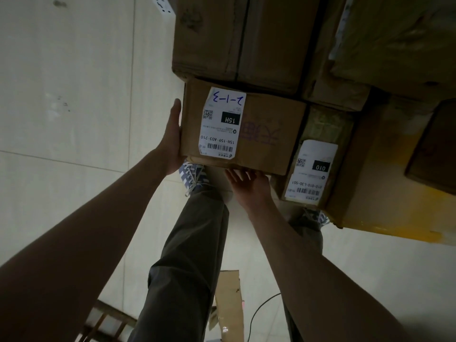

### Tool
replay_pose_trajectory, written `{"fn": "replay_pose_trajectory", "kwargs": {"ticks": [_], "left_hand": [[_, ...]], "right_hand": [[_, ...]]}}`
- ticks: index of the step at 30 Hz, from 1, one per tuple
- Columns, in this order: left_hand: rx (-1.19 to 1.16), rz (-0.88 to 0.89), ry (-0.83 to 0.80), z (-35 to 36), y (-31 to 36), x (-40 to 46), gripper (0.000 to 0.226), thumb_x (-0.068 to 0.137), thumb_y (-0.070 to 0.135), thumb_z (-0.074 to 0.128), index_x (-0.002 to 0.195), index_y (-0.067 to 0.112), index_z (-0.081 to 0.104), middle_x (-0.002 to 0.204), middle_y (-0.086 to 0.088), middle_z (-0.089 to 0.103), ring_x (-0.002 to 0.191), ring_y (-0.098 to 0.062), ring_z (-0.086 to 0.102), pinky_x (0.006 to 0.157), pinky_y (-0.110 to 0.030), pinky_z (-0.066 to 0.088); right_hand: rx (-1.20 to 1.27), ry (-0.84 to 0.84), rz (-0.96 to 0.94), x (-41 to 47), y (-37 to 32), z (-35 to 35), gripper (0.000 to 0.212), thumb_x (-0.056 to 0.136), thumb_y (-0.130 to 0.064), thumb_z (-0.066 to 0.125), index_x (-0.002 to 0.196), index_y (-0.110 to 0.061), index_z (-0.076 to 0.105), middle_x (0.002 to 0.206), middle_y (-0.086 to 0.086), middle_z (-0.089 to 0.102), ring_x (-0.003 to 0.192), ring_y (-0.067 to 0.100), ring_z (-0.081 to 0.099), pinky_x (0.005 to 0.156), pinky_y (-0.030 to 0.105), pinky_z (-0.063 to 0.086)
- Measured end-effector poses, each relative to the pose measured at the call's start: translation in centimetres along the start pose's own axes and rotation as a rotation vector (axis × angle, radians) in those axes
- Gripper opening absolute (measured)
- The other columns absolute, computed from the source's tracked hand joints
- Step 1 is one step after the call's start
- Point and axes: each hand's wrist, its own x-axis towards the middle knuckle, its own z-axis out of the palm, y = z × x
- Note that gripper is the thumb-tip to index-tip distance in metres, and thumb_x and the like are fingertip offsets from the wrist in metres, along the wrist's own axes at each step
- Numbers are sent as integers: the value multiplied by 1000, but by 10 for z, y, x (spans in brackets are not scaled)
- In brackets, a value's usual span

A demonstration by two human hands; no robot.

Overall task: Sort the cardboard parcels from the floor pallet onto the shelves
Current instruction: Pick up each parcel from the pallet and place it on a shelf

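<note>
Both bare forearms fill the lower frame, reaching up toward centre: the left hand (174, 134) lies flat, fingers straight, against the left side of the brown cardboard parcel with the white shipping label marked "2-1-3" (261, 134), while the right hand (249, 185) has its fingers spread and tucked beneath the parcel's near edge, so neither is clenched. That parcel sits at frame centre in the stack, touching a larger plain cardboard box (237, 38) above and a smaller labelled box marked "010" (318, 154) just right. Lifting well likely means squeezing both sides evenly and drawing it straight out so neighbours stay put.
</note>
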Motion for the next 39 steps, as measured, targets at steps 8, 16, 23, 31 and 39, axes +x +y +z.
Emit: {"fn": "replay_pose_trajectory", "kwargs": {"ticks": [8, 16, 23, 31, 39], "left_hand": [[-77, 23, 98, -2, 3, 0, 85, 89, 84, 21, 155, 33, 36, 154, -4, 48, 134, -31, 54, 107, -53, 46], [100, 353, 230, 15, 103, 7, 66, 99, 72, 20, 157, 41, 26, 163, 12, 31, 148, -20, 32, 117, -52, 24], [200, 368, 107, 47, 102, 6, 45, 105, 60, 23, 122, 35, 57, 91, 28, 74, 82, 10, 69, 62, -9, 53], [190, 304, 170, 38, 119, -57, 66, 102, 64, 21, 159, 30, 22, 155, 15, 35, 103, 14, 58, 97, -26, 22], [317, 310, 184, 53, 160, -136, 57, 106, 49, 31, 159, 27, 23, 165, 9, 21, 151, -11, 21, 125, -33, 10]], "right_hand": [[46, 99, 40, -5, 20, -35, 51, 109, -39, 33, 157, -21, 34, 158, 11, 40, 147, 38, 33, 122, 54, 24], [138, 124, -43, -17, -7, -47, 59, 105, -41, 44, 156, -16, 31, 155, 19, 41, 142, 45, 38, 119, 59, 27], [203, 102, -64, -22, 0, -33, 52, 106, -41, 41, 150, -14, 38, 150, 22, 46, 140, 45, 40, 117, 60, 30], [-91, 239, 94, -94, 7, 18, 28, 105, -18, 44, 127, -2, 51, 120, 24, 63, 105, 40, 62, 90, 52, 51], [-370, 272, -70, -193, -19, 112, 18, 100, -18, 56, 84, -10, 56, 75, 8, 57, 67, 19, 53, 64, 29, 46]]}}
